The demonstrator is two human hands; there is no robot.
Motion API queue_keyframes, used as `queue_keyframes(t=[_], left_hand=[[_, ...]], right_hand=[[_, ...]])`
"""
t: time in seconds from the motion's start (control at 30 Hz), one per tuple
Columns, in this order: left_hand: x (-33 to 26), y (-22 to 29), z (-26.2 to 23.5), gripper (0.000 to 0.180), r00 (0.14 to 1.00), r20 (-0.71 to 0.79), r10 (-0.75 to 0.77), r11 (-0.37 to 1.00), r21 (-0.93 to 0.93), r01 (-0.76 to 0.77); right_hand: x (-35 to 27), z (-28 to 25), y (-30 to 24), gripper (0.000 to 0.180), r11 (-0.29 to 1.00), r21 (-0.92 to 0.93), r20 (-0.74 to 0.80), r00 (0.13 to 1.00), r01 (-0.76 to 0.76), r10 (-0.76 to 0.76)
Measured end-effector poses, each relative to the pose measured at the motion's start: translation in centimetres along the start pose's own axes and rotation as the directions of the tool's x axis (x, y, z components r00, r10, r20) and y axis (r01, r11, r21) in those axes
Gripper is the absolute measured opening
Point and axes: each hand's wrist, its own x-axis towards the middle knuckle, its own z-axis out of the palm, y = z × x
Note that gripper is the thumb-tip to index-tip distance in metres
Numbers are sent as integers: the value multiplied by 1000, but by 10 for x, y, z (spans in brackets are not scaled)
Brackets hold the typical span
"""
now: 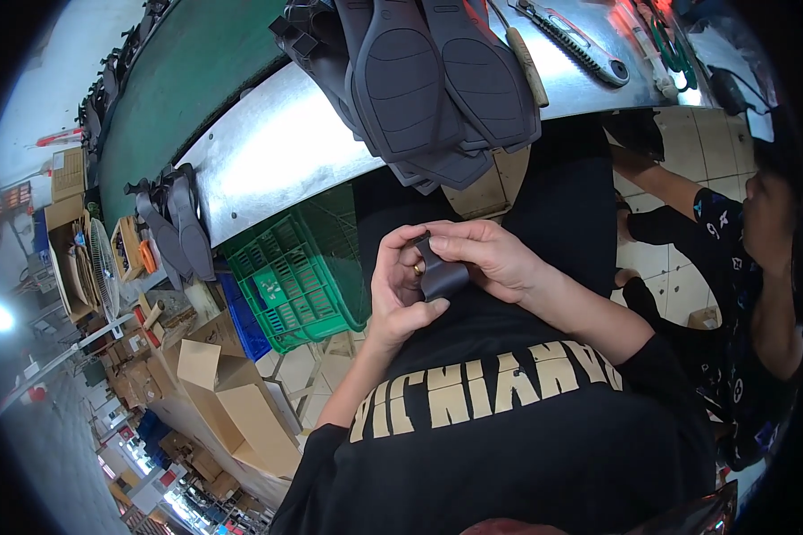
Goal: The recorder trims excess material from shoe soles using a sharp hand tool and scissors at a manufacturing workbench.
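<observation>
Though bent, dark strap between left hand and right hand

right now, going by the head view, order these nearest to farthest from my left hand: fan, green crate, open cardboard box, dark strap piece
1. Dark strap piece: held between left hand and right hand
2. Green crate: to the left
3. Open cardboard box: lower left
4. Fan: far left

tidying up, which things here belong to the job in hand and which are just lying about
Likely the job:
dark curved glossy strap, held by left hand and right hand
dark grey soles, stacked on shiny metal table

Seemingly just lying about:
green slotted plastic crate
open brown cardboard box
</observation>
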Motion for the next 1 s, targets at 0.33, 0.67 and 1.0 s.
queue_keyframes(t=[0.33,0.67,1.0], left_hand=[[-2,0,2,77,998,18,55,988,146,-57],[1,-6,6,76,992,0,123,935,334,-116],[0,-3,7,80,998,-47,47,984,173,-39]], right_hand=[[0,-4,3,31,1000,-17,-29,1000,4,-5],[-2,-1,4,29,999,-38,-95,995,27,-31],[-1,-3,6,28,998,-50,-31,998,49,-51]])
